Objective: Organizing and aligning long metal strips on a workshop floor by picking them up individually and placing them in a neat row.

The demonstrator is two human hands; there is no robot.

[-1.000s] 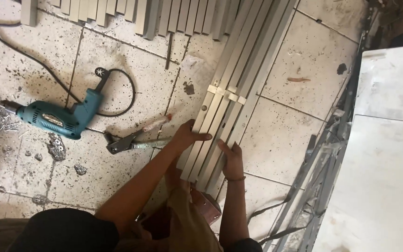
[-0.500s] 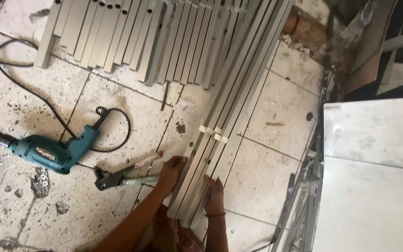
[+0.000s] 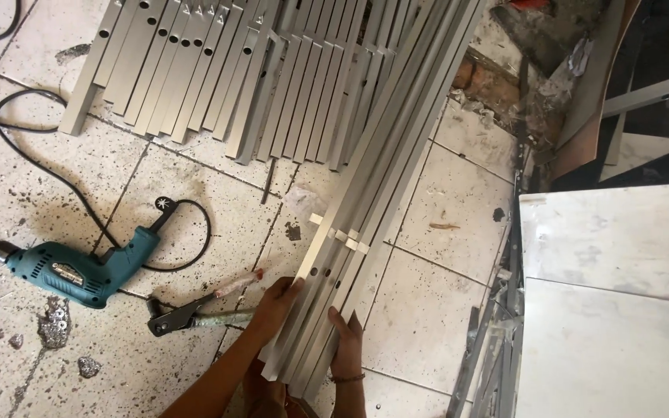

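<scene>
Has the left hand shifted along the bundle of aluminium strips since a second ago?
Yes. The left hand has slid toward the bundle of aluminium strips' near end, farther from the cross pieces, and sits beside the pliers.

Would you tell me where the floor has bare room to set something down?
Bare tiles lie between the long aluminium strips and the white panel. Crowded: stacked profiles, and around the drill and pliers.

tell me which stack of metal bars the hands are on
The long diagonal bundle of aluminium bars, touched by both the left hand and right hand; the shorter holed bars lie untouched.
</scene>
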